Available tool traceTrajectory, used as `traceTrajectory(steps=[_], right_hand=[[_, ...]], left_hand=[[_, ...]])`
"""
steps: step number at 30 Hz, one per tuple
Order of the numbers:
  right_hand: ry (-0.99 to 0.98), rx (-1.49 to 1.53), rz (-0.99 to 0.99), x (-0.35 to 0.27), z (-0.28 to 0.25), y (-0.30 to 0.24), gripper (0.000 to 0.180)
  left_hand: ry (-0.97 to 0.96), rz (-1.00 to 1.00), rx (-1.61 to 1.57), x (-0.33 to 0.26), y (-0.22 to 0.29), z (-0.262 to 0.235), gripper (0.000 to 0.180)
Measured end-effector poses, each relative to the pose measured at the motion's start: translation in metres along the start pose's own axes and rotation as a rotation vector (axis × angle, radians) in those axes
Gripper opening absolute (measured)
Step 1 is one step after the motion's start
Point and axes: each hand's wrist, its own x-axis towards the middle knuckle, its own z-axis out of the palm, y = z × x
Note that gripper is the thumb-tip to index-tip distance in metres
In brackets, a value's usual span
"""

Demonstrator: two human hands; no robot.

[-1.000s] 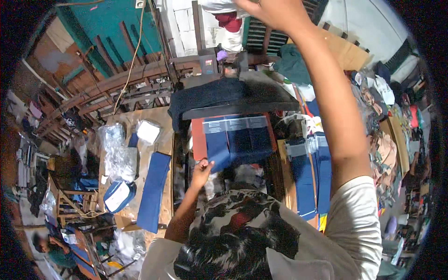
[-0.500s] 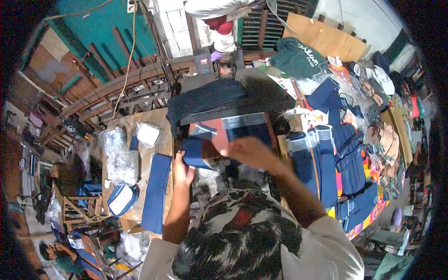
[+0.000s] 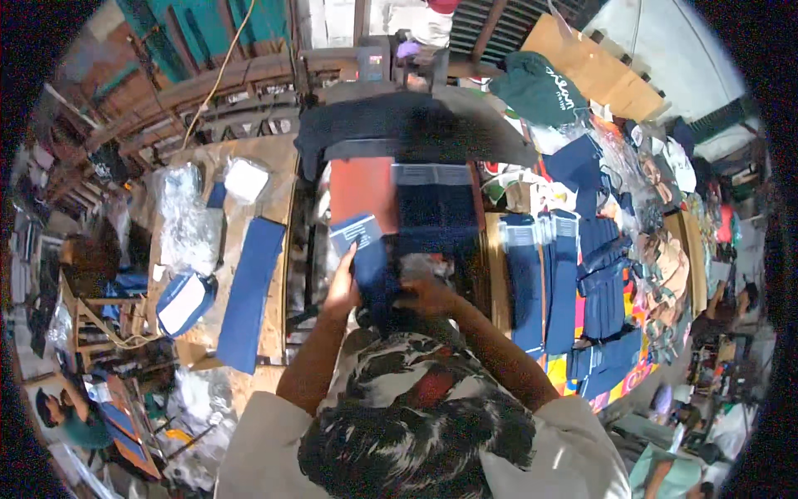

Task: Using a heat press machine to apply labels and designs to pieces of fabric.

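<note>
The left hand (image 3: 342, 287) is pinching the navy folded garment (image 3: 366, 262) by its edge, and the right hand (image 3: 428, 295) is pressing flat on it, steadying it just before the red press platen (image 3: 362, 193).

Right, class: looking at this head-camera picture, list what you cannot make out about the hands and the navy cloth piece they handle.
- Right hand: its fingers are tucked against the navy cloth piece, so the grip cannot be told.
- Left hand: seen from the back only; the palm side is hidden.
- Lower end of the cloth piece: covered by both hands and the person's head.
- Label on the cloth's upper end: too small and blurred.
</note>
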Motion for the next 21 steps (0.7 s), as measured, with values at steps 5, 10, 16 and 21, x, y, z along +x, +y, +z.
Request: traceTrajectory(steps=[5,10,16,21], right_hand=[[0.103,-0.029,-0.051,-0.03,0.019,0.042,0.051],[-0.012,0.31,0.072,-0.058,-0.028,-0.044,0.053],[0.141,0.354,0.064,-0.07,-0.053,-0.042,0.037],[0.379,0.55,-0.166,-0.097,-0.053,-0.002,0.02]], left_hand=[[0.28,0.207,0.121,-0.015,-0.014,0.026,0.031],[0.003,0.337,0.096,-0.047,0.001,0.071,0.033],[-0.127,0.228,0.055,-0.062,0.009,0.143,0.032],[-0.118,0.172,0.124,-0.038,-0.015,0.174,0.034]])
